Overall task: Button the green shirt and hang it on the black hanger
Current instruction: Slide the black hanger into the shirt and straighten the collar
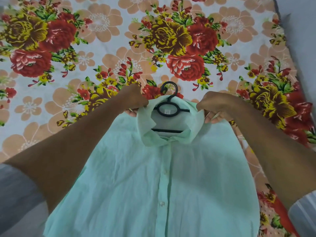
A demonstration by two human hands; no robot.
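Note:
The pale green shirt (153,182) lies front up on the flowered bedsheet, its placket closed with buttons down the middle. The black hanger (168,110) sits inside the neck opening, its hook poking out above the collar; its arms are hidden under the fabric. My left hand (135,100) pinches the left side of the collar near the shoulder. My right hand (215,106) pinches the right side of the collar. Both hands hold the cloth at the hanger's level.
The floral bedsheet (102,48) covers the whole surface beyond the shirt. The bed's right edge (290,48) runs down the right side, with grey floor past it.

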